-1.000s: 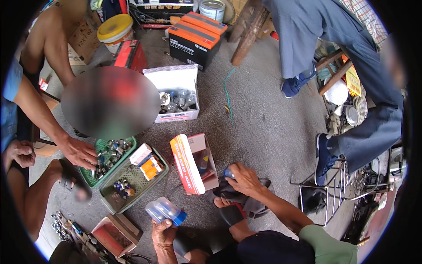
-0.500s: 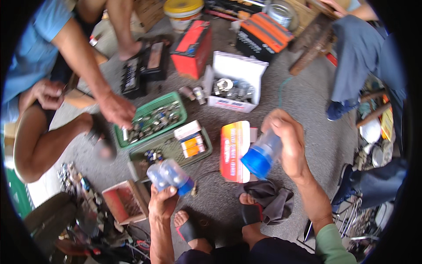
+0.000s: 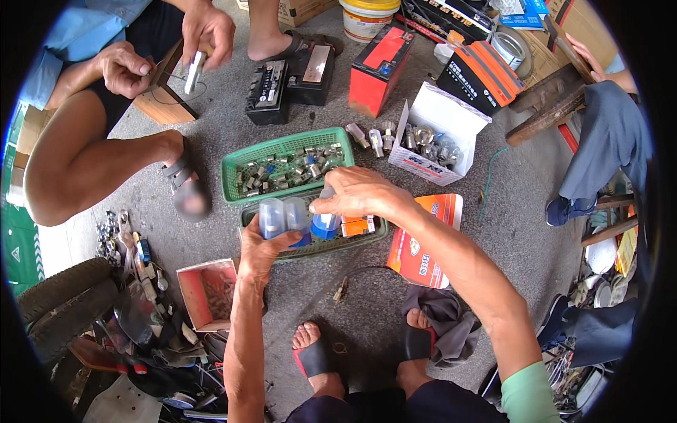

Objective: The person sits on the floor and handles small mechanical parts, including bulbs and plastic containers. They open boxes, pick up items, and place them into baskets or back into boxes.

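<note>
Two clear plastic containers with blue caps (image 3: pixel 272 217) stand side by side in my left hand (image 3: pixel 259 248), its thumb across them. My right hand (image 3: pixel 360 194) grips another clear container with a blue cap (image 3: pixel 325 225), cap downward, just to their right. Both hands are over a dark green basket (image 3: pixel 296 252), which holds small orange boxes (image 3: pixel 358 226) and is partly covered by my hands. Beyond it, a lighter green basket (image 3: pixel 225 182) contains many small bulbs with metal bases (image 3: pixel 268 173).
An orange-red carton (image 3: pixel 436 218) lies under my right forearm. Farther off are a white box of bulbs (image 3: pixel 451 113), a red battery (image 3: pixel 381 74) and black batteries (image 3: pixel 268 92). A co-worker's hands (image 3: pixel 204 35) hold a small item at upper left. Tools and parts crowd the lower left.
My right hand has swung left with its container, close beside those in my left hand. The co-worker's hand has left the far basket and come up to the other hand.
</note>
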Demonstrator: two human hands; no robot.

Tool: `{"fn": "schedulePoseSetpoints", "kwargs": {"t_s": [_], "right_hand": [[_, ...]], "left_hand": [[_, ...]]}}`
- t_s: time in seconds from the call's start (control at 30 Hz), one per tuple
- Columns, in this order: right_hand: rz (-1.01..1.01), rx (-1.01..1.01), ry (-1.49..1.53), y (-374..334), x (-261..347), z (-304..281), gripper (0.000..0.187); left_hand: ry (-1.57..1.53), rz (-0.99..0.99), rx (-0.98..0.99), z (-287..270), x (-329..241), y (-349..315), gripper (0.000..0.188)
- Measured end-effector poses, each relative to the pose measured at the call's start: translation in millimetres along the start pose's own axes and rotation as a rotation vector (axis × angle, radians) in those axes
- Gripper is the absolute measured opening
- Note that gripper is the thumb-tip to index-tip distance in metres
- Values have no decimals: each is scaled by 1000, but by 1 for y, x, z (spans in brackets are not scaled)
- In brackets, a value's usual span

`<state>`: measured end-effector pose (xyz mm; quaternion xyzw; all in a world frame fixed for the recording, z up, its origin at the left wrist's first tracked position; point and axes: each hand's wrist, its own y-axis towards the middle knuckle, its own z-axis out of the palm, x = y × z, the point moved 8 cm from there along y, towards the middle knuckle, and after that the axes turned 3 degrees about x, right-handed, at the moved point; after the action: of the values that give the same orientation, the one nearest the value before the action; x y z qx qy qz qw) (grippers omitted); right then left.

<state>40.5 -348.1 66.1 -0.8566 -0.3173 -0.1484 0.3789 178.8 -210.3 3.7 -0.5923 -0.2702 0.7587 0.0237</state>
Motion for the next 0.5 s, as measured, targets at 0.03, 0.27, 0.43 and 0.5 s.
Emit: {"fn": "schedulePoseSetpoints", "kwargs": {"t_s": [0.03,0.27,0.43,0.5], "right_hand": [[19,17,-27,6,1,7,54],[80,60,-47,37,0,53,48],[-75,-191,-27,31,1,55,25],[-97,-240,-31,27,2,58,22]], "left_hand": [[56,-12,2,-1,5,5,52],[246,-23,-51,-4,39,29,60],[781,49,-152,6,19,29,68],[829,36,-177,13,26,27,69]]}}
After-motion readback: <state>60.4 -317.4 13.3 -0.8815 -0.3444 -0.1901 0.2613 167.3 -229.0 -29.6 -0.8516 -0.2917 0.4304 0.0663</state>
